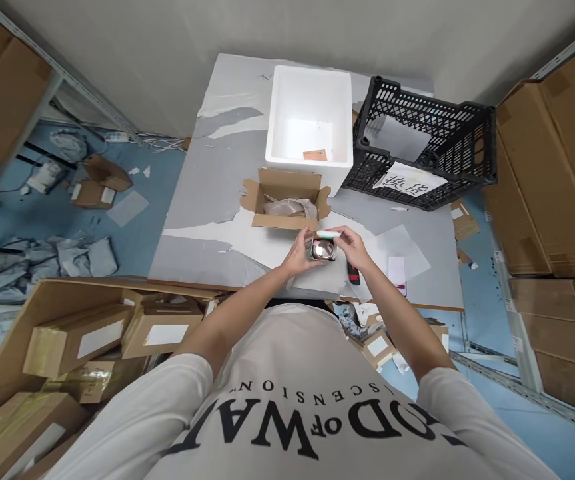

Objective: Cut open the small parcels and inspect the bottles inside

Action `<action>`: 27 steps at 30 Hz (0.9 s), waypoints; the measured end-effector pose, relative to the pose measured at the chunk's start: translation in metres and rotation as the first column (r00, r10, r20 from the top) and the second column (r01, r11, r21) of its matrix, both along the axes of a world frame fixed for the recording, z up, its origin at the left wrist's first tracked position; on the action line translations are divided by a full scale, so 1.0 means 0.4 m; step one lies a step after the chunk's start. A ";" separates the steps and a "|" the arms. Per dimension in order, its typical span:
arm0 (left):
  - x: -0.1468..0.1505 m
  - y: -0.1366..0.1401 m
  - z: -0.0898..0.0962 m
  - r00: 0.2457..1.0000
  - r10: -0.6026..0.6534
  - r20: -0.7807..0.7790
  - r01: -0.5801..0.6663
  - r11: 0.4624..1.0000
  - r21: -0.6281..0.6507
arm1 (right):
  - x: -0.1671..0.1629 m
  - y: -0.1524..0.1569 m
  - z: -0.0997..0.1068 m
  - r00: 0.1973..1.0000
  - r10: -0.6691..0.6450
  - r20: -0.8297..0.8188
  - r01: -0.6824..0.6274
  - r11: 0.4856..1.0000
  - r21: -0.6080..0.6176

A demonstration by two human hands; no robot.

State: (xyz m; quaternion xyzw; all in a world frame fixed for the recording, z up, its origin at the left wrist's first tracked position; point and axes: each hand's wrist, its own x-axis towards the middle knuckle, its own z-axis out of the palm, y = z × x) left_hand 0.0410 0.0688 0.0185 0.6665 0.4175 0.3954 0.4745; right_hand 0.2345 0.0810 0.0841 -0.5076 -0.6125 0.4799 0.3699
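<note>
My left hand is closed around the left side of a small product box, close to the table's front edge. In the box's open end shows a shiny, rounded silver object; its kind I cannot make out. My right hand pinches the box's pale green-and-white flap at the upper right. Just beyond my hands stands an open cardboard carton with crumpled wrapping inside. A red-and-black tool, perhaps a cutter, lies beside my right wrist.
Behind the carton is a white foam box holding an orange card. A black plastic crate stands at right. A phone-like white object lies near the front. Left of me, a large carton contains several parcels.
</note>
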 end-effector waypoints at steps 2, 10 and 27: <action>-0.006 0.005 0.004 0.999 -0.032 -0.004 0.032 0.999 -0.008 | 0.017 -0.031 0.001 0.985 0.120 0.125 -0.134 0.985 0.107; -0.014 0.004 0.025 0.992 -0.091 -0.082 0.092 0.996 0.006 | 0.032 -0.092 -0.023 0.828 0.187 0.529 -0.377 0.884 0.277; -0.020 0.017 0.015 0.971 -0.136 -0.195 0.149 0.987 0.058 | 0.050 -0.071 -0.047 0.783 0.206 0.587 -0.380 0.905 0.189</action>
